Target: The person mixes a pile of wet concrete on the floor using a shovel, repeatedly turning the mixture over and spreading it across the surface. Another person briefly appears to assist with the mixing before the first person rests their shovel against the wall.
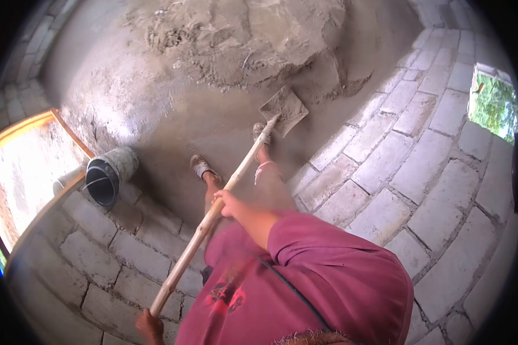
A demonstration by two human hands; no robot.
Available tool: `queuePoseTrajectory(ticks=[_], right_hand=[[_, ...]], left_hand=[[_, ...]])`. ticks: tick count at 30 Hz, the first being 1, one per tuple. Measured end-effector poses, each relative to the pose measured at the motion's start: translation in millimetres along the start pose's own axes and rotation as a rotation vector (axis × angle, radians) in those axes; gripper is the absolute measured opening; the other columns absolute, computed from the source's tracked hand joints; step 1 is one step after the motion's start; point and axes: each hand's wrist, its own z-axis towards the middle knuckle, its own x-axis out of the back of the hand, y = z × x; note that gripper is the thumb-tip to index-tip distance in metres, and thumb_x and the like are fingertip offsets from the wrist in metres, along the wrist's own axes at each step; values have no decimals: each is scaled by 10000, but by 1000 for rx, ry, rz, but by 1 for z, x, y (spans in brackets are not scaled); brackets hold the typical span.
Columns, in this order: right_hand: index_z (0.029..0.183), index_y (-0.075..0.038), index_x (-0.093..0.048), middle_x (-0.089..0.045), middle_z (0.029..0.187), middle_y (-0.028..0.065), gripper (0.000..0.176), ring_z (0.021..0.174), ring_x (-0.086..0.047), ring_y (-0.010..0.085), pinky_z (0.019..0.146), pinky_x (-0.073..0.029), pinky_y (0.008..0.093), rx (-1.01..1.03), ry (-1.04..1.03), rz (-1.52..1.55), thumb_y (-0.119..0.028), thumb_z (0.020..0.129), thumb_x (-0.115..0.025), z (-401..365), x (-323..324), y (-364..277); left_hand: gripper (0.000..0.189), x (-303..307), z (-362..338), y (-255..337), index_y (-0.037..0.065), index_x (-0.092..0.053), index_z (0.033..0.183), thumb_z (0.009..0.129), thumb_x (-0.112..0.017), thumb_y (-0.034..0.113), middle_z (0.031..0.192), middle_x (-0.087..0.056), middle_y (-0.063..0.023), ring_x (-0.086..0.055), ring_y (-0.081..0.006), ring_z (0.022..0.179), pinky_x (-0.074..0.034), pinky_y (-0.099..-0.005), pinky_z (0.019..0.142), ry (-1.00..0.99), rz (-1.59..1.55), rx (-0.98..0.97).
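A shovel with a long, pale wooden handle [197,237] runs diagonally from the lower left up to its square metal blade [285,109]. Around the middle of the handle my right hand [227,204] is closed. My left hand [149,325] grips the handle near its rear end, at the bottom edge of the view. Some grey, wet-looking material lies on the blade, which rests low beside my foot [261,133]. Just beyond it rises a large grey heap of sand or mortar mix [253,43].
Left of my legs, a grey-smeared bucket [118,167] lies tilted, its dark mouth facing me. A wooden-framed doorway [40,167] lets in bright light behind it. Concrete block walls [380,161] stand close around, with a small opening [494,103] at right.
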Motion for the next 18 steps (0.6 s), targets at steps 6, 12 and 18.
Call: queuePoseTrajectory(ticks=[6, 12, 18], right_hand=[[815, -57, -568, -567, 693, 122, 168, 642, -602, 300, 638, -544, 467, 146, 32, 0, -96, 764, -723, -9, 69, -144], [802, -84, -546, -564, 701, 99, 131, 626, -585, 259, 643, -540, 426, 378, 119, -62, -105, 773, -673, -24, 97, -351], [778, -104, -533, -542, 712, 70, 117, 620, -557, 231, 627, -527, 385, 452, 133, -111, -128, 787, -646, -47, 98, -322]], left_hand=[[213, 14, 4, 156, 113, -598, 927, 744, -702, 143, 816, -686, -153, -693, -401, 795, -537, -533, 705, -151, -108, -89], [192, 37, 52, 326, 107, -584, 957, 795, -673, 160, 883, -713, -161, -708, -390, 840, -550, -515, 745, -123, -207, -201], [197, -2, 55, 301, 112, -580, 955, 780, -668, 135, 885, -713, -163, -699, -395, 846, -539, -520, 737, -104, -304, -252]])
